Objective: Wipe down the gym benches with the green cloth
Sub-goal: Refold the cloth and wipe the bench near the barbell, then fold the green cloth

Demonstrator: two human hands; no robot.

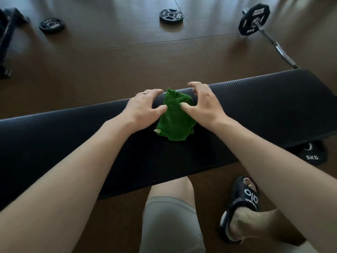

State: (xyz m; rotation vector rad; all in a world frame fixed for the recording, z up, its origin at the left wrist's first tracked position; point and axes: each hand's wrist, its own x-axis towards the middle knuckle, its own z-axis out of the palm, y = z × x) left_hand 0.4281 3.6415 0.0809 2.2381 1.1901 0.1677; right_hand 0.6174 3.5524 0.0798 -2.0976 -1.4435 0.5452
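A crumpled green terry cloth (174, 115) lies on the middle of the long black padded gym bench (255, 106), the table for this job, whose ribbed top runs from lower left to upper right across the head view. The left hand (144, 110) rests at the cloth's left edge, fingers spread and fairly straight, thumb tip touching the pile; a ring shows on one finger. The right hand (202, 105) arches over the cloth's right side, fingers curved like a claw, thumb tip on the fabric. Neither grip has closed: both hands are released, touching the cloth at most with the thumbs, holding nothing.

The cloth looks soft, light and limp, bunched into loose folds with a small pale tag at its lower left corner. It should collapse under any pressure and drag easily on the textured vinyl, so a pinch at one corner would probably let it trail and fold over. A flat palm over the thick middle, or a gather of the centre folds, seems the better hold for wiping; the bench pad looks firm enough to press against.

On the dark brown floor beyond lie two black weight plates (171, 16), and a barbell with a black plate (254, 20) stands at the right. Another plate (312, 155) sits under the bench end
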